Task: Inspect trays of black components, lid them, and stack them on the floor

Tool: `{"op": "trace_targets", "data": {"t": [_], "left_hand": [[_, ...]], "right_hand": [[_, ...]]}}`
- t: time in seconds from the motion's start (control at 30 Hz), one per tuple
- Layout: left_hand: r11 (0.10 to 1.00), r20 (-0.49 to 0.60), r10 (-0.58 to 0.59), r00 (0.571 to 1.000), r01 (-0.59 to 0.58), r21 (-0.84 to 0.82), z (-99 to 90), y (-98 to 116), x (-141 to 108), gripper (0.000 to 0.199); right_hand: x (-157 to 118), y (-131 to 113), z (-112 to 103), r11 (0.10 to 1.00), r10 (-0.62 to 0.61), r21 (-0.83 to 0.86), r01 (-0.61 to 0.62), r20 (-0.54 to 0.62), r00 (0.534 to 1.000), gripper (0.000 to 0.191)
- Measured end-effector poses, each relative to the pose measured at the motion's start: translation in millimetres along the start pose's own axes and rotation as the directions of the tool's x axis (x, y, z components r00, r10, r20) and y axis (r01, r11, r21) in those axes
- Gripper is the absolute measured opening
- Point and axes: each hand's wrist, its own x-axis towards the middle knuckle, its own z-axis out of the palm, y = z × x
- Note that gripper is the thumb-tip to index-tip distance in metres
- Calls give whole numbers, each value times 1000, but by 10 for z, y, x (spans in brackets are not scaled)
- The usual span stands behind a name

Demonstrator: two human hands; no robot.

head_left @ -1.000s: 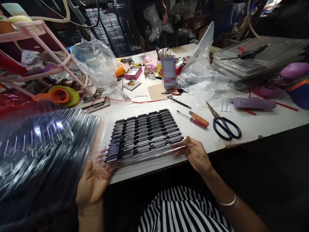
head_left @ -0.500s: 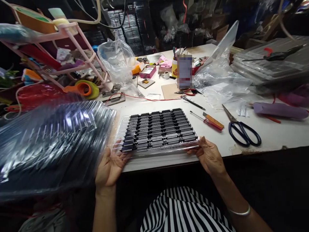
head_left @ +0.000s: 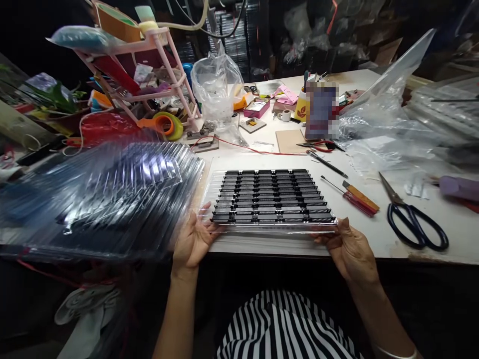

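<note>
A clear plastic tray [head_left: 279, 228] filled with rows of small black comb-like parts [head_left: 273, 197] lies in front of me, close to the table's near edge. My left hand [head_left: 194, 239] grips its left near corner, the fingers reaching under it and the thumb at its side. At the right near corner, my right hand [head_left: 354, 249] pinches the rim, thumb on top and fingers below. Left of the tray rises a large pile of clear plastic trays [head_left: 149, 199], which touches or nearly touches my left hand; I cannot tell which.
Scissors [head_left: 411, 219], a red-handled screwdriver [head_left: 355, 199] and an orange cutter [head_left: 361, 197] lie right of the tray. Behind are pliers [head_left: 324, 145] and a yellow mug [head_left: 301, 105]. A pink rack [head_left: 164, 65] stands back left, plastic bags [head_left: 377, 129] back right.
The whole view has shifted, so the table and things appear farther right. Both hands keep hold of the tray, which looks slightly more level now.
</note>
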Motion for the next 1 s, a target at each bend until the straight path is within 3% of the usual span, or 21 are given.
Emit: {"op": "trace_targets", "data": {"t": [0.47,0.63,0.8,0.9,1.0], "left_hand": [[999,67,21,998,-18,-45,-117,-4,43,44],[991,123,-5,992,21,-133,-190,1,70,48],[985,109,-76,991,92,-145,-183,44,91,49],[989,114,-25,993,41,-141,-158,55,89,50],[989,47,15,999,-8,-149,-107,46,70,54]], "right_hand": [[-3,-43,91,1000,-25,13,25,0,1000,41],[20,-15,74,1000,-15,26,15,14,1000,42],[28,-47,103,998,0,58,-1,18,1000,40],[-109,-106,146,999,23,43,-23,-11,1000,38],[-387,-95,183,995,99,5,-99,11,995,39]]}}
